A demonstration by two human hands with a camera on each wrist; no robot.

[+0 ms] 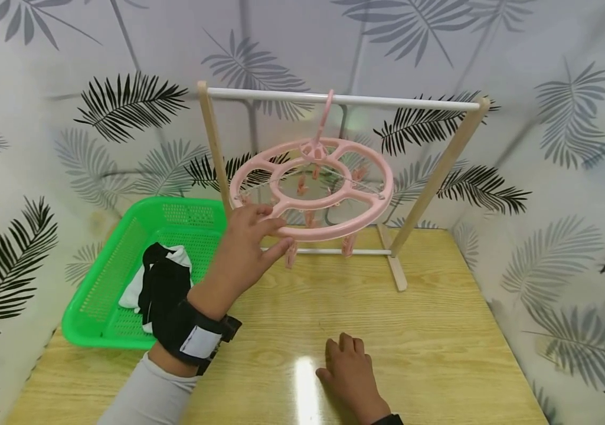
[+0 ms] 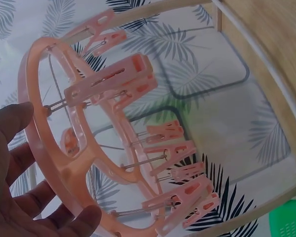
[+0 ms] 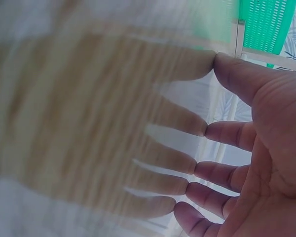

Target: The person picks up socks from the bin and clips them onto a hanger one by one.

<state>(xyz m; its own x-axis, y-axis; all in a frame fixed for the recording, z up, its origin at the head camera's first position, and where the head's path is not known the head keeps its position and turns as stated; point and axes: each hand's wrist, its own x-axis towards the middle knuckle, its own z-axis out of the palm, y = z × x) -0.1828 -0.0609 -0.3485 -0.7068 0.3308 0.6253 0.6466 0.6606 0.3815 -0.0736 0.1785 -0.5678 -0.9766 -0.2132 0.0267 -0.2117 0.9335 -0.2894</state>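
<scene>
A pink round clip hanger hangs by its hook from the white rod of a wooden rack. My left hand holds the near left part of its rim, with the thumb low and the fingers over the ring. In the left wrist view, the thumb and fingertips of the left hand meet the rim, and several pink clips dangle from the ring. My right hand rests on the table by its fingertips. Its fingers are spread in the right wrist view, with nothing held by the right hand.
A green basket with black and white cloth items stands left of the rack. The wooden table extends in front and to the right. Leaf-patterned sheeting surrounds the table behind and at the sides.
</scene>
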